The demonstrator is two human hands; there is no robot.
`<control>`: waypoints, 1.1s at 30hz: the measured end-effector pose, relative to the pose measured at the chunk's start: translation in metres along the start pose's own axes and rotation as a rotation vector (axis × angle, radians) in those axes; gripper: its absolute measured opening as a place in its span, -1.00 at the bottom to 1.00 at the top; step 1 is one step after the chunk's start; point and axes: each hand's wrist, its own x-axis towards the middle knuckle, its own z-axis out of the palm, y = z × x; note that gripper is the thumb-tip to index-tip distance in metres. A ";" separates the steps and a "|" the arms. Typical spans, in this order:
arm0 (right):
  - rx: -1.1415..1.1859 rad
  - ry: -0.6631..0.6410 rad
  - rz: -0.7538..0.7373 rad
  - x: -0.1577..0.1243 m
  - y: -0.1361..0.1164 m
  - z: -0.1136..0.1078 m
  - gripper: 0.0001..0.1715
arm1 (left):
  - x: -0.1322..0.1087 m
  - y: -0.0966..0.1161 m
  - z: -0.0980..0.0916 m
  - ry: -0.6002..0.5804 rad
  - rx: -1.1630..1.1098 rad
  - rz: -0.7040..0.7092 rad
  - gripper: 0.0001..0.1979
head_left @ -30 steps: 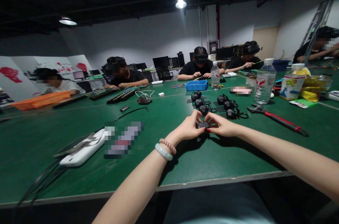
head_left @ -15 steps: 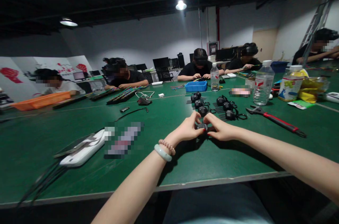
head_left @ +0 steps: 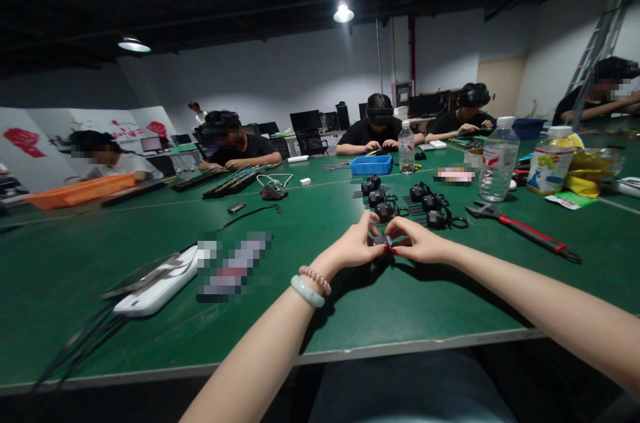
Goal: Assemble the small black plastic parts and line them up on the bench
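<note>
The left hand (head_left: 354,243) and the right hand (head_left: 420,241) meet above the near part of a matte green table (head_left: 435,309) with a pale edge strip. Between them sits a small, dark, black-and-grey component (head_left: 383,241), located close to the table surface and nearer to the person than the other black parts. The left hand is mostly closed, with its thumb and fingers curved in a pinch on the left side of the component. The right hand is held in a mirrored pinch, its thumb and fingers bent around the right side; the narrow gap between its fingertips is filled by the component, whose finer details are hidden. A pale green bangle (head_left: 307,291) and a brown beaded bracelet (head_left: 316,278) encircle the left wrist. Directly beyond the hands, two rows of black rounded parts with thin leads and loops lie on the table: a left row (head_left: 377,197) of three and a right row (head_left: 430,202) of three. To the right of these rests an adjustable wrench (head_left: 525,229) with a red-and-black handle, its head directed toward the rows. Farther back stand a rectangular blue plastic tray (head_left: 371,168) and, just beside it, a small clear plastic bottle (head_left: 407,153) with a white cap.
</note>
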 end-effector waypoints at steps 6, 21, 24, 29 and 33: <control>-0.040 0.008 0.050 0.004 -0.002 -0.001 -0.73 | 0.000 0.001 0.000 0.008 0.025 0.004 -0.53; -0.089 0.005 0.084 0.008 -0.002 -0.003 -0.73 | 0.000 0.001 0.000 0.005 0.022 0.002 -0.52; -0.111 0.015 0.082 0.008 -0.003 -0.003 -0.72 | 0.000 0.000 -0.001 -0.003 0.012 0.002 -0.52; -0.107 0.019 0.071 0.008 -0.002 -0.003 -0.73 | 0.000 0.002 -0.001 0.002 0.002 0.003 -0.52; -0.086 0.003 0.061 0.008 -0.002 -0.002 -0.72 | 0.000 0.004 -0.001 0.021 0.003 -0.002 -0.52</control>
